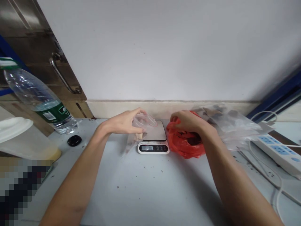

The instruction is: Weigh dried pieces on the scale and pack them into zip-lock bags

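My left hand (127,121) is closed on the rim of a small clear plastic bag (141,124), holding its mouth open over the left side of a small white kitchen scale (154,141). My right hand (187,121) reaches into a red plastic bag (184,144) that lies just right of the scale, its fingers curled inside the bag's opening over dark contents. What the right fingers hold is hidden. The scale's display is lit.
A clear water bottle (42,102) leans at the far left beside a black cap (74,140) and a white lidded container (21,138). A heap of clear bags (231,125) lies at the right, with a white power strip (279,150) and cables beyond it. A wall rises behind.
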`<act>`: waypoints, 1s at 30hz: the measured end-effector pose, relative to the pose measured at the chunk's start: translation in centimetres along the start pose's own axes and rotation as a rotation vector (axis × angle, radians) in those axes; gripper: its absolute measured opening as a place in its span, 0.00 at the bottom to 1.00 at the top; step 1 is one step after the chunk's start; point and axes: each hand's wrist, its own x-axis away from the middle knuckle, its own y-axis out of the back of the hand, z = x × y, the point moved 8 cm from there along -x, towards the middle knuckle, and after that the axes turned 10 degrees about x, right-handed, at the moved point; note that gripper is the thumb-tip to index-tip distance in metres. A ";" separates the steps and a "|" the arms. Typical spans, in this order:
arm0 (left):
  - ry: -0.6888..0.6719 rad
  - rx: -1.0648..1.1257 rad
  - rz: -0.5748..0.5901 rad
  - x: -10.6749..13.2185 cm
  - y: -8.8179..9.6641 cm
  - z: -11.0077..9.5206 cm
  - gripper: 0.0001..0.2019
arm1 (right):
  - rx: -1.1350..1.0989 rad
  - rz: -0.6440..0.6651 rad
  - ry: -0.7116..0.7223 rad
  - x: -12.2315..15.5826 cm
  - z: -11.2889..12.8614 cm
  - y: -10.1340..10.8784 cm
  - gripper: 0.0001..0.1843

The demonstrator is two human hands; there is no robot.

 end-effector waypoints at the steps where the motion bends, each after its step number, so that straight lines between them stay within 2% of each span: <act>1: -0.005 -0.012 -0.026 0.0 0.3 0.0 0.24 | -0.068 -0.054 0.053 -0.1 0.5 0.5 0.16; 3: -0.044 -0.004 -0.092 0.0 0.9 -0.2 0.24 | -0.260 -0.148 0.248 0.0 2.4 1.5 0.20; 5: -0.106 0.060 -0.136 0.1 1.5 -0.7 0.24 | -0.443 -0.183 0.493 0.7 4.5 2.4 0.21; 7: -0.157 0.145 -0.175 0.3 2.0 -1.2 0.25 | -0.523 -0.191 0.653 1.6 6.1 3.1 0.17; 8: -0.172 0.186 -0.202 0.4 2.3 -1.3 0.25 | -0.533 -0.204 0.684 1.8 6.5 3.3 0.12; 9: -0.180 0.222 -0.239 0.6 2.6 -1.5 0.27 | -0.542 -0.218 0.687 1.9 6.8 3.5 0.08; 10: -0.182 0.250 -0.288 0.7 3.0 -1.5 0.27 | -0.558 -0.227 0.674 1.9 6.9 3.6 0.08; 14: -0.142 0.331 -0.454 1.2 4.1 -1.1 0.27 | -0.698 -0.293 0.547 1.5 6.1 4.0 0.16; 16: -0.118 0.362 -0.482 1.2 4.3 -0.9 0.27 | -0.728 -0.377 0.492 1.7 5.4 4.5 0.18; 19: -0.142 0.376 -0.464 1.1 4.2 -1.2 0.26 | -0.723 -0.473 0.515 2.5 5.1 5.5 0.19; 23: -0.249 0.279 -0.442 1.2 4.0 -2.5 0.19 | -0.751 -0.426 0.545 2.7 5.0 5.7 0.21; 27: -0.228 0.297 -0.610 1.7 5.0 -2.1 0.17 | -0.733 -0.506 0.479 2.7 4.2 6.1 0.19; 30: -0.189 0.374 -0.681 1.9 5.3 -1.5 0.17 | -0.700 -0.562 0.480 3.0 4.1 6.5 0.16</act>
